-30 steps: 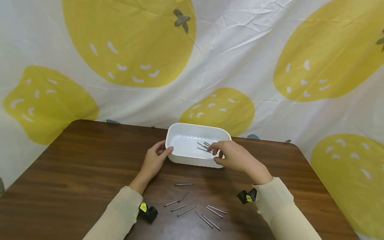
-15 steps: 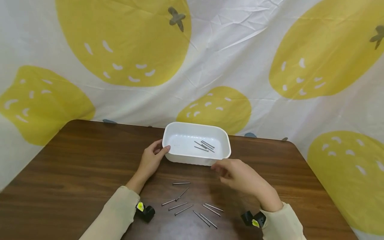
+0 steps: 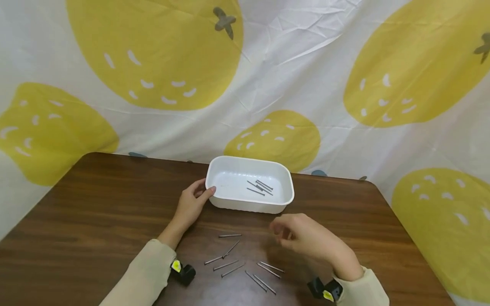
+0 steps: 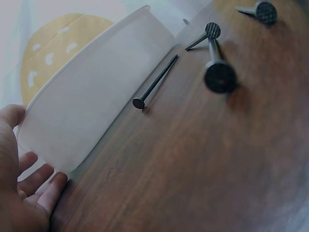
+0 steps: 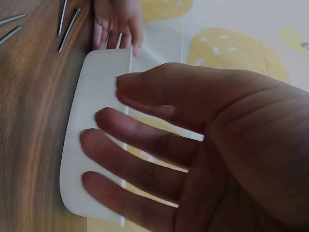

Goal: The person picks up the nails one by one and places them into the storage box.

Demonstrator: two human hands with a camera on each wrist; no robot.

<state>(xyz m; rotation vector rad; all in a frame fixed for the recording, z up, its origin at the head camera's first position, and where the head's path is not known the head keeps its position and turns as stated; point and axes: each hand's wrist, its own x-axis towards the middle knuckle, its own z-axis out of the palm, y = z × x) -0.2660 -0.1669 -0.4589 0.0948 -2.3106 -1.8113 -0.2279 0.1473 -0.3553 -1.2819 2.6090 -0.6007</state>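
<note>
A white plastic box (image 3: 245, 205) stands on the table, several nails (image 3: 255, 191) lying inside toward its right end. My left hand (image 3: 190, 207) holds the box's left end, thumb on the rim and fingers against the outside. In front of the box, on the right, my right hand (image 3: 306, 236) hovers over the table with its fingers loosely bent. The right wrist view shows nothing between its thumb and fingers (image 5: 140, 169). Several loose nails (image 3: 230, 235) lie scattered nearer to me; one nail (image 4: 158, 83) is close along the box's side in the left wrist view.
The brown wooden table (image 3: 126, 204) has rounded far corners. Behind it hangs a white cloth (image 3: 172, 131) printed with yellow fruit. Black wrist cameras (image 3: 183, 274) sit at both cuffs.
My right hand has drawn back out of the box toward me, uncovering the nails inside. The left hand has kept its hold on the box. The view has shifted slightly.
</note>
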